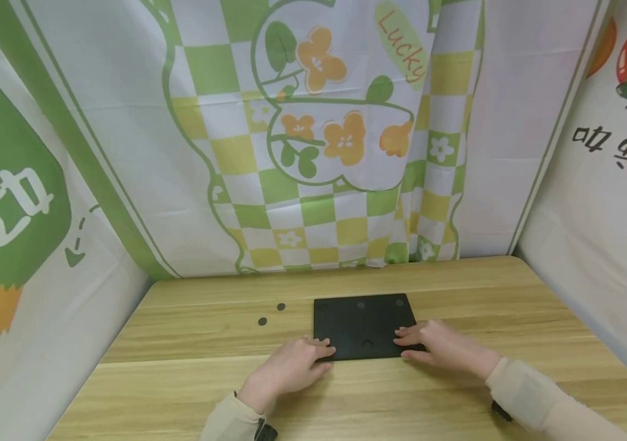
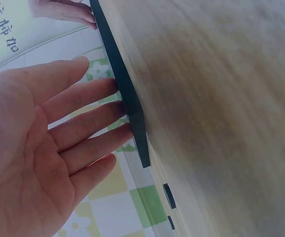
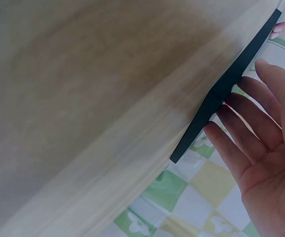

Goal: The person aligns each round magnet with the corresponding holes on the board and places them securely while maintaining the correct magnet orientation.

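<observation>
A flat black rectangular board [image 1: 357,324] lies on the wooden table, with several round marks on its top; I cannot tell whether these are recesses or discs. The fingertips of my left hand [image 1: 293,365] rest on its near left corner. At the near right corner, my right hand [image 1: 445,346] touches the board with its fingers extended. Both wrist views show the fingers fairly straight, reaching the board's top [image 2: 125,91] without curling round it. Two small dark discs [image 1: 281,307] lie apart on the table, left of the board.
The wooden table [image 1: 181,343] ends at a patterned cloth [image 1: 313,226] hanging behind it. Printed cloth walls [image 1: 594,233] stand to the left and right. A dark band [image 1: 266,430] shows at the left sleeve's cuff.
</observation>
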Demonstrator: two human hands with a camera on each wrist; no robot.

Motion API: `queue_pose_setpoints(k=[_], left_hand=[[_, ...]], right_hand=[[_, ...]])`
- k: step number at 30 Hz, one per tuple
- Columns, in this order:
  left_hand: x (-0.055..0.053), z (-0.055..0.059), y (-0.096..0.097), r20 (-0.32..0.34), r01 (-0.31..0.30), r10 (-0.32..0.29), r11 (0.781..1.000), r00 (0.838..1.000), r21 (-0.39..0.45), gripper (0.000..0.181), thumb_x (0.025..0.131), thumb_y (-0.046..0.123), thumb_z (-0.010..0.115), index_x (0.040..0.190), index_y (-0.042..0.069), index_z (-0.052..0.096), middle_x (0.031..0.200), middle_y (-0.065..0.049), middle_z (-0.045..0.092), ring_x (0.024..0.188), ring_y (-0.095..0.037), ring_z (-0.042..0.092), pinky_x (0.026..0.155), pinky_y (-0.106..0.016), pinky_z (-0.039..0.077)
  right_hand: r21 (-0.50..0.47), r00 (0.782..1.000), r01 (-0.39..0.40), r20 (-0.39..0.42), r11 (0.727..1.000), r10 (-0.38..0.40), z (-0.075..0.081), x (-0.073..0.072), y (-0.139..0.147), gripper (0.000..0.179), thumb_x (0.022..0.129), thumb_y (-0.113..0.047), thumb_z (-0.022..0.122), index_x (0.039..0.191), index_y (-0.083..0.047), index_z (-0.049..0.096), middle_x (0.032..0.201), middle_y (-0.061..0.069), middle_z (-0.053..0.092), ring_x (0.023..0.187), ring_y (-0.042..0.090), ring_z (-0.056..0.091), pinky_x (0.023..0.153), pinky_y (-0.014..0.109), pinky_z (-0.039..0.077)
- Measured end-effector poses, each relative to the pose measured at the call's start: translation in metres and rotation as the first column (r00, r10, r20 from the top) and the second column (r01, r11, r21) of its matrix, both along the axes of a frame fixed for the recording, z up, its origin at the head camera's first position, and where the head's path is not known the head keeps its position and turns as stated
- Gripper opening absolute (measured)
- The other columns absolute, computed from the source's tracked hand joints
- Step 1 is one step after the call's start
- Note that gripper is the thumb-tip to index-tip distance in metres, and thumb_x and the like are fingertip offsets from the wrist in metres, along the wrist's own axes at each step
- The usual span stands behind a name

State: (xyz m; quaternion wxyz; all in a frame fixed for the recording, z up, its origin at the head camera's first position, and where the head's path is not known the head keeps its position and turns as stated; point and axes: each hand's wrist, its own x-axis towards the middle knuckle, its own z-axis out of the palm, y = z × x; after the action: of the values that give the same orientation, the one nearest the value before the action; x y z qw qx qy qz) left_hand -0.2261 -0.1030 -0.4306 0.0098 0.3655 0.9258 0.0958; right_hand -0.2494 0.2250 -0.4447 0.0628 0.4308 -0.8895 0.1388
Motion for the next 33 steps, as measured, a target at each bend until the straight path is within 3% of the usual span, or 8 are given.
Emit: queue_pose_setpoints(k=[17,28,33], left_hand=[[-0.0002,0.0008,-0.0004,-0.001,0.002,-0.002,1.000,1.000,0.002,0.034,0.095,0.029,0.057,0.124,0.014,0.064,0.132,-0.007,0.059,0.122,-0.025,0.056,0.106,-0.039,0.043],[-0.0044,0.0002,-0.0032,0.028,0.028,-0.029,0.999,0.999,0.041,0.032,0.095,0.027,0.058,0.123,0.014,0.065,0.132,-0.007,0.059,0.119,-0.022,0.058,0.098,-0.037,0.050],[-0.0070,-0.0003,-0.0059,0.007,0.045,-0.045,0.998,0.999,0.053,0.030,0.093,0.026,0.060,0.119,0.014,0.067,0.125,-0.006,0.064,0.113,-0.019,0.062,0.095,-0.033,0.052]], right_hand=[[0.025,1.000,0.003,-0.001,1.000,-0.003,-0.0031,-0.0025,0.0013,0.033,0.091,-0.033,0.063,0.115,-0.011,0.070,0.118,0.011,0.067,0.106,0.024,0.066,0.083,0.042,0.057],[0.046,1.000,0.003,0.000,0.999,-0.003,0.0005,-0.0010,0.0006,0.034,0.091,-0.033,0.063,0.115,-0.010,0.070,0.118,0.011,0.067,0.106,0.025,0.066,0.083,0.042,0.057],[0.041,1.000,-0.005,-0.002,0.999,0.006,-0.0004,-0.0007,-0.0001,0.034,0.090,-0.031,0.064,0.115,-0.009,0.070,0.118,0.012,0.067,0.106,0.026,0.066,0.084,0.042,0.057]])
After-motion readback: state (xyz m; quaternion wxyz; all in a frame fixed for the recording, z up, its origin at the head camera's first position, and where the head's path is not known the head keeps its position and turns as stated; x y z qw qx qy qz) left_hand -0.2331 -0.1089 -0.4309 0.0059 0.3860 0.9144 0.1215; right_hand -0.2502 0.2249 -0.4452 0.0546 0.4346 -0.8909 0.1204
